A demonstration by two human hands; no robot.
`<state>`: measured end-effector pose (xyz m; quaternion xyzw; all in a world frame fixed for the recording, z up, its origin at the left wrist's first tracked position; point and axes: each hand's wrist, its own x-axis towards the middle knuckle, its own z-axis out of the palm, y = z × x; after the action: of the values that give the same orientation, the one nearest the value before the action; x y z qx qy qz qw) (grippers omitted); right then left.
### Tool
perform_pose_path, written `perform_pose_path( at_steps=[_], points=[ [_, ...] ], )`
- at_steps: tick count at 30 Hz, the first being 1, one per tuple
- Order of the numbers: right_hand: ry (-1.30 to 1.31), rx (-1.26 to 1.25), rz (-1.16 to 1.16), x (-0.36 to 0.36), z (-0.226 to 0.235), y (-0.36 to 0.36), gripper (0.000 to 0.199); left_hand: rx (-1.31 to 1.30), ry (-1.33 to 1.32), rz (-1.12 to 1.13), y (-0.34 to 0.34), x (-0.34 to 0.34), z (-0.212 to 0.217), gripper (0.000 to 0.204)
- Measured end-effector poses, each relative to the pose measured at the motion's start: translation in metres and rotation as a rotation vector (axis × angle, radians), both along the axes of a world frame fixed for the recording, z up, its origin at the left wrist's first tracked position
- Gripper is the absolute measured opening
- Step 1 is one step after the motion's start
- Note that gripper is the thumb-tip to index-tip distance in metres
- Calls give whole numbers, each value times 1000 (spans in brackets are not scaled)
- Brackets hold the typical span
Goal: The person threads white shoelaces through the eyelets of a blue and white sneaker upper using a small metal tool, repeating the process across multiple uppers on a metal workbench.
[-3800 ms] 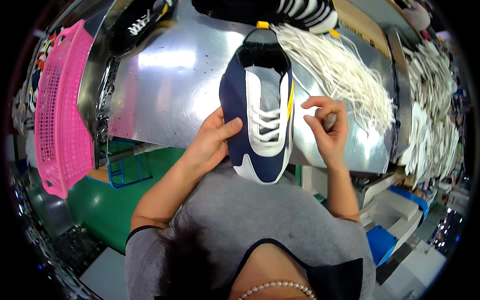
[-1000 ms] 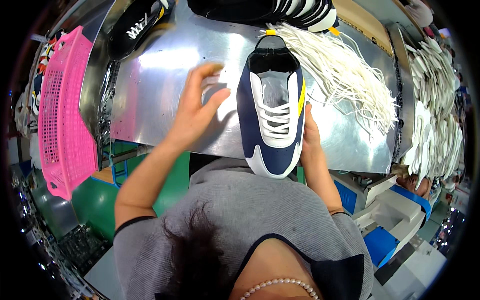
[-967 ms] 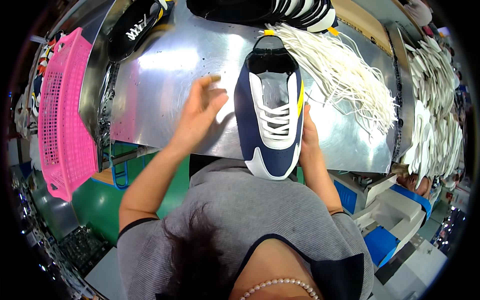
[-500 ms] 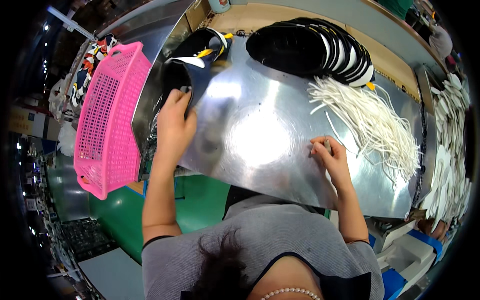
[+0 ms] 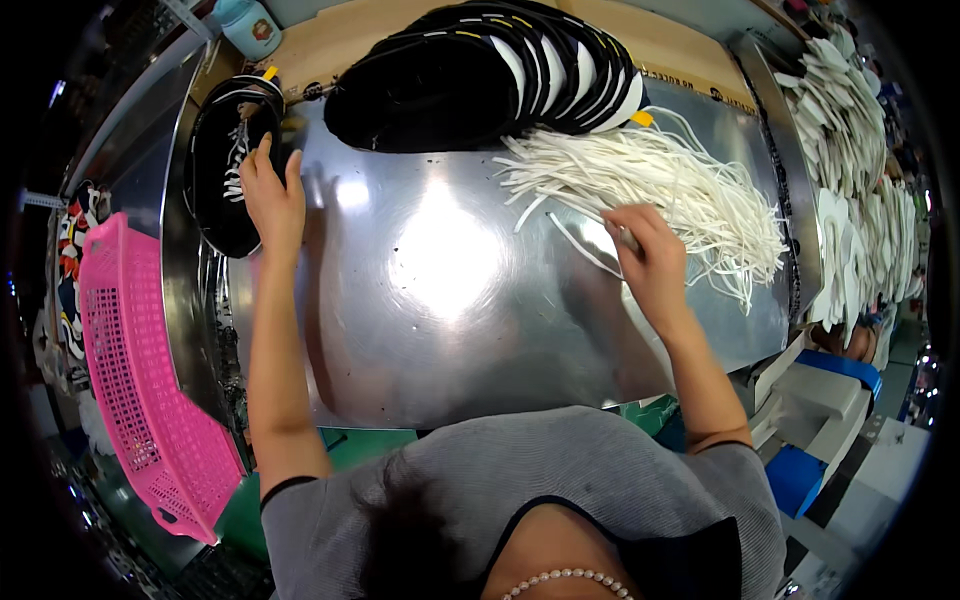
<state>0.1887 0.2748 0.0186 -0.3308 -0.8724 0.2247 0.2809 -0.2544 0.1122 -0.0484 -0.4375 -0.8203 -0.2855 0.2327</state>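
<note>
My left hand (image 5: 272, 205) is over the right side of a black shoe upper (image 5: 215, 215) at the table's left edge, its fingers stretched out and apart. White lacing (image 5: 234, 168) runs along the inside of that upper. Between the curled fingers of my right hand (image 5: 652, 262) is a small grey stick-like tool (image 5: 630, 240), mostly hidden by the palm. Its fingertips are at the near edge of a heap of white laces (image 5: 650, 185). A row of nested black shoe uppers (image 5: 430, 95) with white and yellow parts lies behind the laces.
The shiny metal table (image 5: 400, 350) has a cardboard-lined back edge (image 5: 330, 35). A pink plastic basket (image 5: 150, 400) stands off its left side. At the back left is a light-blue container (image 5: 247, 28). Piles of white pieces (image 5: 840, 130) lie beyond the right wall.
My left hand has let go of the dark upper, which now lies at the table's left. My right hand has reached forward to the laces. The view has shifted.
</note>
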Motion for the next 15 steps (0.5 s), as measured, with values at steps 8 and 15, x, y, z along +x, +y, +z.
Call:
perform_pose_path(
  at_steps=[8, 15],
  points=[
    [-212, 270, -15, -62, -30, 67, 15, 70, -272, -72, 66, 10, 21, 31],
    [387, -414, 154, -57, 5, 44, 10, 424, 139, -397, -55, 184, 131, 25]
  ],
)
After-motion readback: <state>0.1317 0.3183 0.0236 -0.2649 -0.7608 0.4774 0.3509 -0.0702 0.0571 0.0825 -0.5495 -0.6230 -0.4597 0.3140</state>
